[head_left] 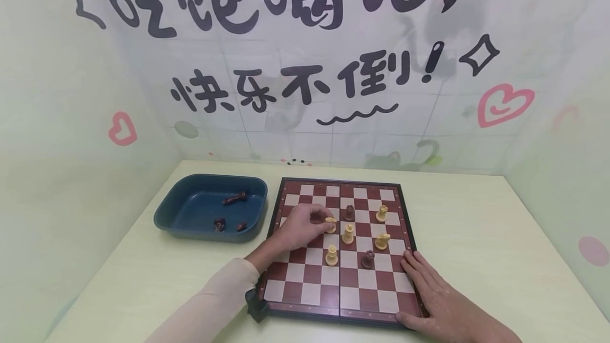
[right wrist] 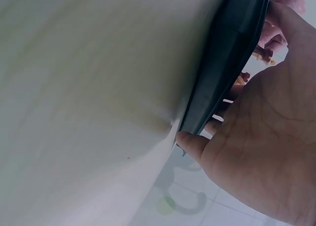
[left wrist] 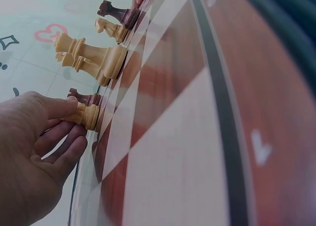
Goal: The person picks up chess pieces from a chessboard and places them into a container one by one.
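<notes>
From the head view, pinching a pale knight point(head_left: 331, 226) between thumb and fingertips of the left hand point(head_left: 301, 226), just left of the fold in the chessboard point(head_left: 312, 274) on the desk point(head_left: 472, 232), while resting the right hand point(head_left: 445, 300), fingers extended, along the board's right edge. Seeing around the grip a pale king point(head_left: 348, 235), a pale rook point(head_left: 332, 256), a second pale knight point(head_left: 382, 242), a pale crowned piece point(head_left: 382, 214) and upright dark pieces point(head_left: 368, 260), one partly hidden behind the left hand. Leaving three loose dark pieces point(head_left: 234, 198) lying in the blue tray point(head_left: 209, 236), so probably working only partway through, without showing whether setting out or clearing away. From the left wrist view, holding the knight beside a dark piece point(left wrist: 85, 97), with base at the squares, without revealing whether resting fully. From the right wrist view, spreading relaxed fingers against the board's edge, gripping no piece.
</notes>
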### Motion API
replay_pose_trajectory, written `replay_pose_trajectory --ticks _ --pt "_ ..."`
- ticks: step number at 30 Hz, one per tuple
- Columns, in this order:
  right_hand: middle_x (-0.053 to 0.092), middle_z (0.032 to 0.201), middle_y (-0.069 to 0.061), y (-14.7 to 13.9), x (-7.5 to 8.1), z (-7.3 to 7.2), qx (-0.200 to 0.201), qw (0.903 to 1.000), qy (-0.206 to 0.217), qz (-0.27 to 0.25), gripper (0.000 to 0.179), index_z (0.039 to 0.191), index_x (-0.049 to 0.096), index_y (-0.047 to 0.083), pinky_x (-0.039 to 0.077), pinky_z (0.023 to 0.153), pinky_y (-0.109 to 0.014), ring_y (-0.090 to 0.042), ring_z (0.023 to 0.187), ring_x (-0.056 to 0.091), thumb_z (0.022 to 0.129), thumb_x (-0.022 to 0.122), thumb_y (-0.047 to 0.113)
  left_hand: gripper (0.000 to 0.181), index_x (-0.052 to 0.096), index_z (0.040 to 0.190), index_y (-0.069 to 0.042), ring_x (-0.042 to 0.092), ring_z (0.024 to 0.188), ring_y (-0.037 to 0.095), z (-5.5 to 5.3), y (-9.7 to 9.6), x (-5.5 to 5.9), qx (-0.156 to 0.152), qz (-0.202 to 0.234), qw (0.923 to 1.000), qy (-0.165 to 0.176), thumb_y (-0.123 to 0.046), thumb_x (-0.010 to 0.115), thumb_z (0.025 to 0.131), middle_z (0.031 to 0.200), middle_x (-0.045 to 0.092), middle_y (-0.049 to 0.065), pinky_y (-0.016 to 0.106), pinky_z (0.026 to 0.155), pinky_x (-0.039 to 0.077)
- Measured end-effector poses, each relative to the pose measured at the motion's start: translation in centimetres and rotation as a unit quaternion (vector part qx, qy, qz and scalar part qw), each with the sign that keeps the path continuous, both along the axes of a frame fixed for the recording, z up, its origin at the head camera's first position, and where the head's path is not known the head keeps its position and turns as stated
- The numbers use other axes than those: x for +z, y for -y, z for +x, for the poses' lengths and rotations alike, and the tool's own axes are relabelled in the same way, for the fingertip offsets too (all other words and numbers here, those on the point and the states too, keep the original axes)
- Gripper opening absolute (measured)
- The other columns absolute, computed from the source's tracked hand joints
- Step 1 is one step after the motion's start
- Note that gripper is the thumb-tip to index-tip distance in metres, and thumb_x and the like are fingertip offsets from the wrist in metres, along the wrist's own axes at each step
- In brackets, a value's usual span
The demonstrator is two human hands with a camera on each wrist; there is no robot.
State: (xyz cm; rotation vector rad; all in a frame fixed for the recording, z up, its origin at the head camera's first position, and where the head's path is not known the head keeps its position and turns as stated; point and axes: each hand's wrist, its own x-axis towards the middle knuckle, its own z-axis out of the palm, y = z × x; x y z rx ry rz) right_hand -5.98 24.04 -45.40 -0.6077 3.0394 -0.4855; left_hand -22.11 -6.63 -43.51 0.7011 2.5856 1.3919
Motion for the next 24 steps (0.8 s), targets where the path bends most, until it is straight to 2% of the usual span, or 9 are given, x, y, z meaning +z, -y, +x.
replay_pose_trajectory --ticks 5,12,18,24 --pt "0.026 0.163 -0.015 0.0 -0.1 0.1 0.001 1.0 -0.002 -0.001 0.104 0.158 0.03 0.002 0.047 0.103 -0.049 -0.031 0.147 0.027 0.088 0.063 0.071 0.01 0.076 0.103 -0.012 0.066 0.086 0.007 0.1 -0.1 0.0 0.001 -0.006 1.0 -0.006 -0.011 0.077 0.093 0.091 0.07 -0.009 0.028 0.08 0.055" --pt "0.026 0.163 -0.016 0.1 -0.3 0.1 0.005 1.0 -0.004 0.002 0.103 0.157 0.03 0.002 0.046 0.104 -0.05 -0.032 0.147 0.028 0.088 0.063 0.07 0.013 0.076 0.107 -0.012 0.063 0.098 0.01 0.2 0.0 0.3 0.004 -0.03 0.9988 -0.039 -0.01 0.074 0.094 0.102 0.071 -0.006 0.033 0.09 0.052" --pt "0.026 0.163 -0.016 0.1 -0.3 -0.1 -0.001 1.0 0.008 -0.001 0.104 0.158 0.029 0.001 0.046 0.104 -0.052 -0.033 0.147 0.028 0.088 0.063 0.071 0.015 0.075 0.109 -0.012 0.065 0.092 0.011 0.0 0.0 1.1 0.041 0.021 0.9972 -0.058 -0.01 0.074 0.094 0.099 0.071 -0.004 0.031 0.08 0.055" --pt "0.027 0.163 -0.016 0.1 -0.4 0.0 -0.001 1.0 0.002 -0.003 0.104 0.157 0.03 0.0 0.046 0.104 -0.052 -0.033 0.147 0.028 0.088 0.063 0.07 0.017 0.075 0.111 -0.009 0.065 0.09 0.01 0.2 0.2 1.3 0.046 0.007 0.9967 -0.067 -0.009 0.075 0.094 0.099 0.071 -0.003 0.028 0.075 0.055"
